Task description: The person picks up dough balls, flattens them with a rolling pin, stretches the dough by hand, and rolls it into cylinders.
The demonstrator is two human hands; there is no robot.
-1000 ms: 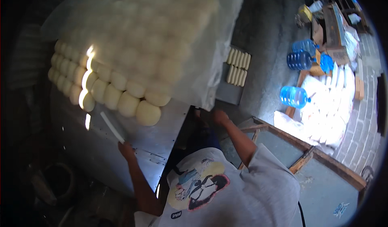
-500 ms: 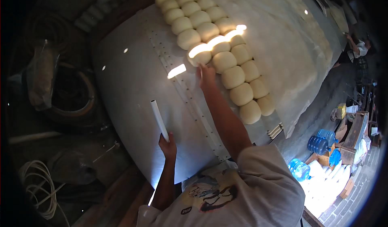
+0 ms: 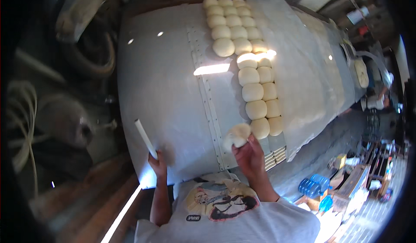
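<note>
A dough ball (image 3: 235, 137) is in the fingers of my right hand (image 3: 251, 157), raised near the front edge of the metal table (image 3: 160, 82). It is pale, round and slightly blurred by motion. My left hand (image 3: 158, 162) is closed round one end of a slim white tube (image 3: 145, 137), which slants up and away to the left over the table. To the right of the table's riveted seam, rows of pale dough balls (image 3: 248, 76) sit pressed against each other, and a strip of sunlight crosses them.
A translucent plastic sheet (image 3: 307, 82) covers the surface right of the dough. Farther right are blue water jugs (image 3: 313, 185) and a wooden bench (image 3: 351, 182). Coiled cable (image 3: 26, 126) and a bagged item (image 3: 80, 11) are at the left. Another person (image 3: 381, 101) stands at the far right.
My right hand has lifted a dough ball from the left row and brought it back toward me. My left hand has shifted left with the tube. The view has turned.
</note>
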